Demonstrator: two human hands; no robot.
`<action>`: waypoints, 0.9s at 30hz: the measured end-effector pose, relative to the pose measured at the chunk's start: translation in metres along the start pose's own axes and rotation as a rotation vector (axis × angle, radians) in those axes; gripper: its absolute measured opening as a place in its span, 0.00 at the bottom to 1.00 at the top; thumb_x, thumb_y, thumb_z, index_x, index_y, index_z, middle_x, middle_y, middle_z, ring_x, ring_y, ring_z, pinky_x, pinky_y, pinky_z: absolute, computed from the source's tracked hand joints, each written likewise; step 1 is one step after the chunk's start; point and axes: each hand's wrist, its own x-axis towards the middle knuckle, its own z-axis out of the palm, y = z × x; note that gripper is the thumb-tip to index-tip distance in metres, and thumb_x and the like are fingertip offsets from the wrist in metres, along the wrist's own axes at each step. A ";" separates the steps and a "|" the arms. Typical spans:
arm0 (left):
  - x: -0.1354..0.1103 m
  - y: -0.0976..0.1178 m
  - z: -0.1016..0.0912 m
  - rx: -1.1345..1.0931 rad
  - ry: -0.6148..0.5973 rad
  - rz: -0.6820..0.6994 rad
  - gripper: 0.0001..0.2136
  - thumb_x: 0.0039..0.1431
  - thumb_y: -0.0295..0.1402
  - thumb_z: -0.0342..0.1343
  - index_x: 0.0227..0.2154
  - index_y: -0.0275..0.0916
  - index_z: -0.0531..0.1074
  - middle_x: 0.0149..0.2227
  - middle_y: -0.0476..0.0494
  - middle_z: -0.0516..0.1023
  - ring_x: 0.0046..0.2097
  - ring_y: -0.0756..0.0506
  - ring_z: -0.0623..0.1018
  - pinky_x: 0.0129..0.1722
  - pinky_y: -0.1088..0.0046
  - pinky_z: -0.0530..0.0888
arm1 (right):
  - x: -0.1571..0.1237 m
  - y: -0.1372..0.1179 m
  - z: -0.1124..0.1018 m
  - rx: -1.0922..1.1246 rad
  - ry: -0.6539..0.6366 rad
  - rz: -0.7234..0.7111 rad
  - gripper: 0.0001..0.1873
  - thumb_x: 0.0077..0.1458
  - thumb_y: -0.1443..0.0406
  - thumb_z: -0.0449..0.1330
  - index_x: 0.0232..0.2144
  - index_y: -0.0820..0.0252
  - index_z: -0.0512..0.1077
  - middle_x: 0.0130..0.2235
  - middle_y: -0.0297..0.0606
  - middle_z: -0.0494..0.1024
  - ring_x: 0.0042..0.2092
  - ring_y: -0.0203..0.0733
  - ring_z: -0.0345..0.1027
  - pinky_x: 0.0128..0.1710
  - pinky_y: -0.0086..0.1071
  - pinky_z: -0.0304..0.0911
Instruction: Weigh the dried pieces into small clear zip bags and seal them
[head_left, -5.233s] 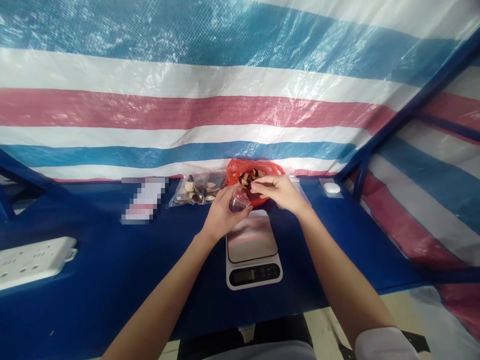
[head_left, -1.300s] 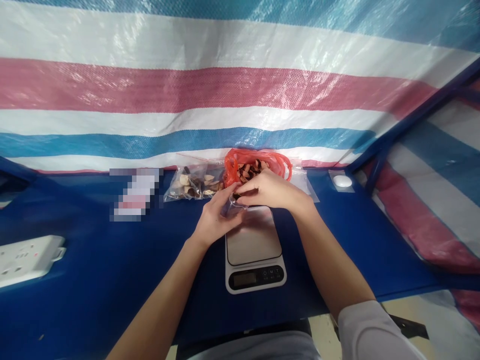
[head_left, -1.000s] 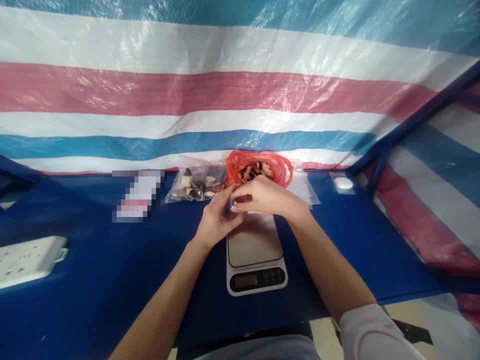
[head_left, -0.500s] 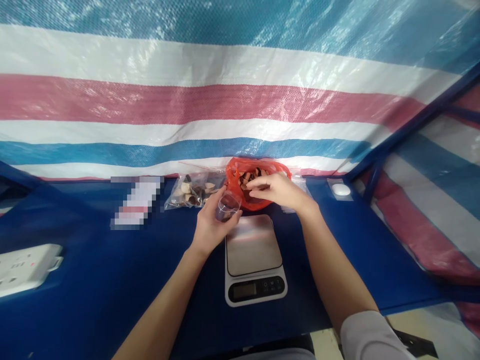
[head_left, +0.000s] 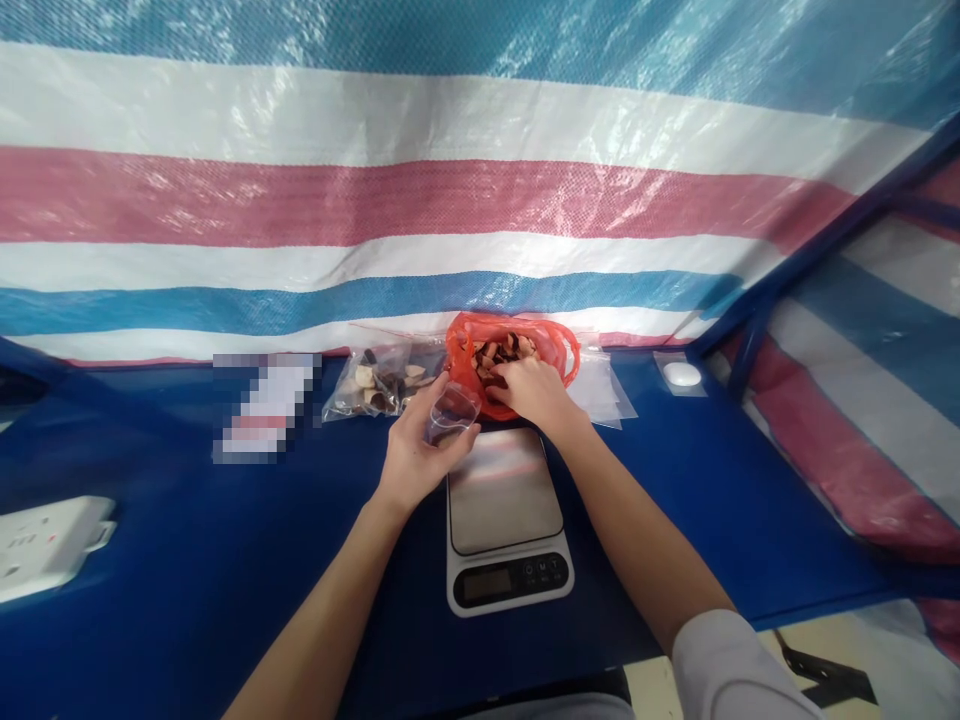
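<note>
My left hand (head_left: 414,458) is wrapped round a small clear plastic cup (head_left: 451,412), held tilted just left of the scale's far edge. My right hand (head_left: 534,392) reaches into the open red plastic bag (head_left: 559,345) of brown and pale pieces, fingers curled down among them. What the fingertips hold is hidden. A small digital kitchen scale (head_left: 507,523) with a steel platform sits on the blue table (head_left: 187,560) under my forearms; nothing lies on it.
A clear zip bag of similar pieces (head_left: 377,379) lies left of the red bag, flat clear bags (head_left: 604,382) to its right. A white power strip (head_left: 45,545) sits at far left, a small white round object (head_left: 682,374) at back right. A striped tarp wall stands behind.
My right hand left the cup, moved back and dipped into the red bag. The left hand drew the cup slightly left and keeps holding it.
</note>
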 end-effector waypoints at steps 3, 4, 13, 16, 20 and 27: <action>0.000 0.000 0.000 0.002 -0.005 0.002 0.30 0.57 0.39 0.64 0.62 0.40 0.66 0.50 0.40 0.80 0.49 0.42 0.81 0.53 0.61 0.77 | 0.001 -0.001 0.005 -0.018 -0.003 -0.001 0.16 0.62 0.58 0.60 0.48 0.57 0.79 0.47 0.51 0.80 0.57 0.57 0.69 0.43 0.38 0.69; 0.000 0.000 0.000 0.004 -0.006 -0.003 0.30 0.57 0.40 0.63 0.62 0.40 0.66 0.49 0.40 0.80 0.49 0.42 0.81 0.53 0.61 0.78 | 0.002 0.000 0.006 -0.022 -0.005 0.007 0.16 0.62 0.59 0.59 0.47 0.58 0.79 0.47 0.51 0.80 0.56 0.57 0.70 0.42 0.38 0.70; -0.001 0.000 0.001 0.011 -0.016 -0.025 0.31 0.57 0.42 0.63 0.62 0.41 0.66 0.48 0.41 0.80 0.48 0.42 0.81 0.53 0.61 0.78 | -0.002 -0.005 0.010 -0.043 -0.024 0.055 0.14 0.63 0.63 0.56 0.46 0.58 0.79 0.47 0.48 0.82 0.50 0.54 0.75 0.43 0.37 0.68; -0.001 0.000 0.001 0.011 -0.009 -0.006 0.31 0.58 0.42 0.63 0.63 0.41 0.66 0.49 0.41 0.80 0.48 0.42 0.81 0.53 0.61 0.77 | 0.000 -0.004 0.009 0.008 -0.013 0.072 0.15 0.63 0.64 0.56 0.46 0.56 0.80 0.46 0.47 0.82 0.50 0.54 0.75 0.43 0.37 0.68; -0.001 -0.001 0.001 0.010 -0.002 0.004 0.30 0.58 0.41 0.63 0.63 0.40 0.66 0.50 0.41 0.80 0.49 0.42 0.81 0.54 0.61 0.77 | 0.002 0.000 0.008 0.095 0.068 0.067 0.15 0.62 0.64 0.57 0.46 0.53 0.81 0.48 0.46 0.80 0.52 0.53 0.73 0.48 0.38 0.67; -0.002 -0.003 0.002 -0.010 -0.015 -0.033 0.32 0.57 0.41 0.63 0.64 0.40 0.63 0.51 0.39 0.80 0.50 0.42 0.81 0.53 0.62 0.78 | 0.003 0.015 -0.002 0.273 0.169 -0.003 0.13 0.59 0.68 0.60 0.42 0.53 0.83 0.54 0.42 0.78 0.52 0.47 0.73 0.51 0.36 0.66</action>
